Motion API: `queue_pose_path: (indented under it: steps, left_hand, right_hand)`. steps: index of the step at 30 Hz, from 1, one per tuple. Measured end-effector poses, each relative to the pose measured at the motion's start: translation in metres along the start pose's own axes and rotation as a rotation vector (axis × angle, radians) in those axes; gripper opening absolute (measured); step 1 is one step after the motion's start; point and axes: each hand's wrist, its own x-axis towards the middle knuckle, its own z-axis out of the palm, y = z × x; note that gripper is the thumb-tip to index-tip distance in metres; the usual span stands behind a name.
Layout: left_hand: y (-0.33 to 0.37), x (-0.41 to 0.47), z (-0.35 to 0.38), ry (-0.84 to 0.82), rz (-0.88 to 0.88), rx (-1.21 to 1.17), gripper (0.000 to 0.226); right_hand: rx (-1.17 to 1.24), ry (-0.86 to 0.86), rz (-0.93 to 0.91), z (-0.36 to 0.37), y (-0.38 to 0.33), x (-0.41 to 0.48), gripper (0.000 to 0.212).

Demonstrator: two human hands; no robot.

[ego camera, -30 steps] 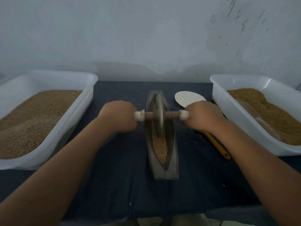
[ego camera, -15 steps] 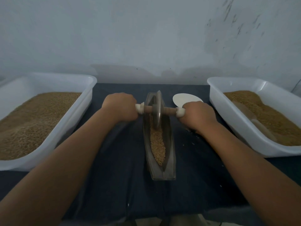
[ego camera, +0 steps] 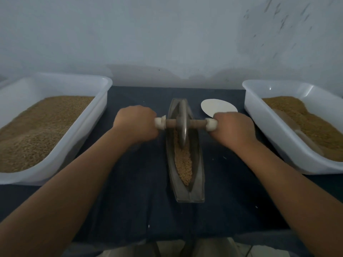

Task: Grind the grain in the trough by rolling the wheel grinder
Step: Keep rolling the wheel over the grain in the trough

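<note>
A narrow boat-shaped metal trough (ego camera: 199, 182) lies lengthwise on the dark cloth in the middle. Tan grain (ego camera: 183, 162) fills its near half. The wheel grinder (ego camera: 182, 125), a metal disc on a wooden axle with white end caps, stands upright in the far half of the trough. My left hand (ego camera: 136, 124) grips the left end of the axle. My right hand (ego camera: 233, 129) grips the right end. Both fists hide the axle tips.
A white plastic tub (ego camera: 89, 117) of grain stands at the left. A second white tub (ego camera: 259, 115) of grain stands at the right. A white oval scoop (ego camera: 217, 107) lies behind my right hand. A pale wall rises just behind the table.
The wheel rolled toward the far end of the trough and has come a little way back toward me. Both hands moved with it.
</note>
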Motion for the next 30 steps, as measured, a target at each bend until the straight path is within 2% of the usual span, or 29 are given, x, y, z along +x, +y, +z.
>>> queue_pose_path:
  steps: [3, 4, 8, 10, 12, 14, 17, 19, 23, 28, 30]
  left_hand:
    - [0.004, 0.013, -0.001, 0.038, -0.031, 0.016, 0.019]
    - [0.004, 0.009, -0.002, 0.028, -0.016, 0.007, 0.018]
    - [-0.004, -0.032, -0.002, -0.091, 0.110, -0.048, 0.020]
    - [-0.009, -0.053, 0.000, -0.121, 0.147, -0.089, 0.023]
    - [-0.011, -0.058, 0.004, -0.121, 0.158, -0.107, 0.023]
    - [-0.010, -0.046, 0.007, -0.120, 0.120, -0.105, 0.023]
    - [-0.008, -0.008, 0.009, -0.094, -0.017, -0.112, 0.021]
    - [-0.006, 0.013, 0.008, -0.071, -0.072, -0.125, 0.020]
    - [-0.003, 0.007, 0.002, -0.066, -0.036, -0.096, 0.018]
    - [-0.008, -0.049, -0.004, -0.138, 0.154, -0.073, 0.019]
    - [-0.006, -0.053, -0.004, -0.089, 0.168, -0.035, 0.020]
  right_hand:
    - [0.033, 0.039, -0.007, 0.000, -0.003, 0.017, 0.022]
    - [0.039, -0.015, -0.017, -0.004, -0.001, 0.019, 0.021]
    - [0.066, -0.415, -0.096, -0.025, 0.012, -0.008, 0.021]
    - [0.097, -0.489, -0.136, -0.036, 0.016, -0.027, 0.026]
    - [0.093, -0.456, -0.160, -0.039, 0.017, -0.033, 0.029]
    - [0.035, -0.355, -0.132, -0.032, 0.013, -0.026, 0.026]
    - [-0.025, -0.025, -0.075, -0.015, 0.000, 0.001, 0.029]
    - [-0.027, 0.092, -0.055, -0.010, -0.007, 0.019, 0.027]
    - [0.008, -0.080, -0.052, -0.015, -0.002, 0.025, 0.021]
    - [0.091, -0.448, -0.127, -0.026, 0.019, -0.025, 0.038]
    - [0.128, -0.479, -0.148, -0.027, 0.022, -0.034, 0.043]
